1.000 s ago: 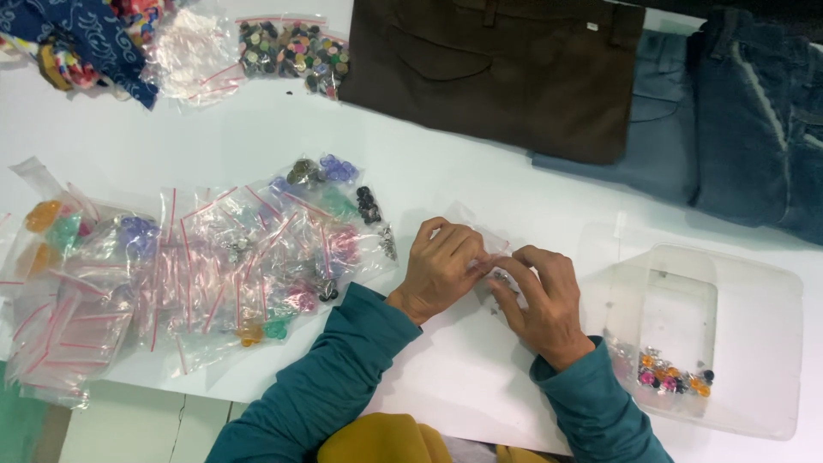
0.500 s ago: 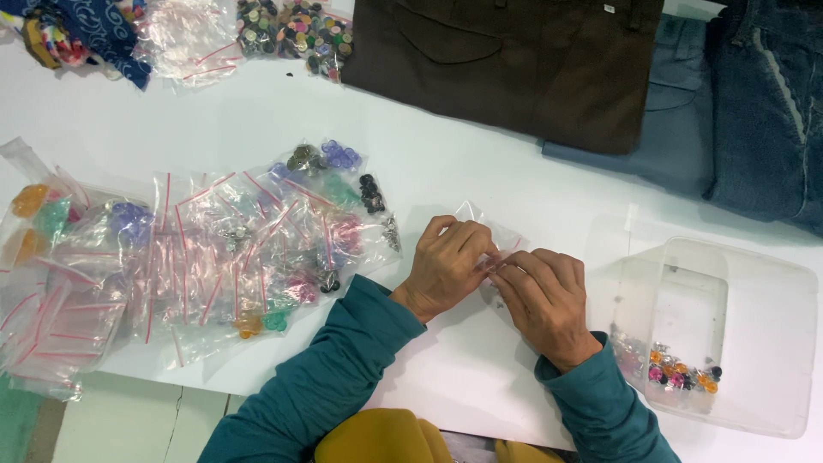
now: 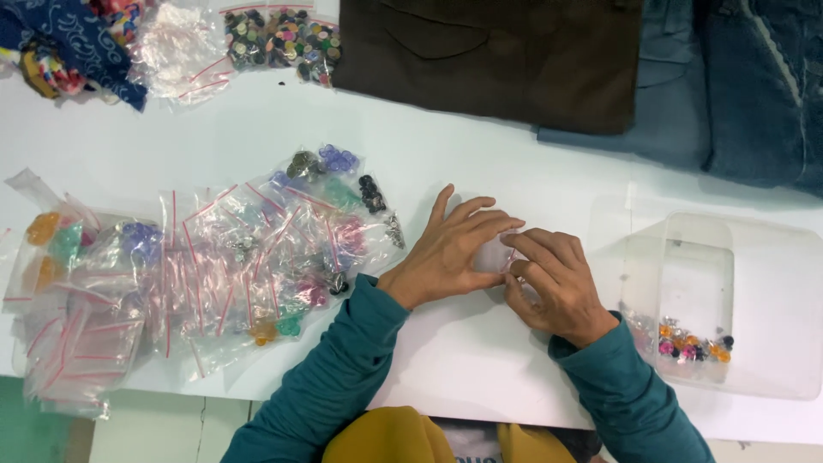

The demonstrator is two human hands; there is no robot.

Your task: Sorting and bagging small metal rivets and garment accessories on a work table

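Clear, thin plastic is pinched between both hands: a small bag [image 3: 497, 254] is held flat on the white table [image 3: 480, 360], near its front edge. Most of the bag is hidden under the fingers, so its contents and its long axis cannot be made out; only a pale sheen and a thin red strip at its right edge are seen. The left hand [image 3: 450, 249] is laid over it with fingers stretched out and pressed down, pointing right. The right hand [image 3: 553, 283] is curled, its fingertips closed on the bag's right edge. To the left, a heap of small clear bags with red strips [image 3: 214, 266] is spread out, with coloured beads inside. To the right, a clear plastic tray [image 3: 754, 300] is seen, with bright beads [image 3: 690, 343] at its near side. Brown cloth [image 3: 497, 51] and blue denim [image 3: 737, 86] are cut off at the top.
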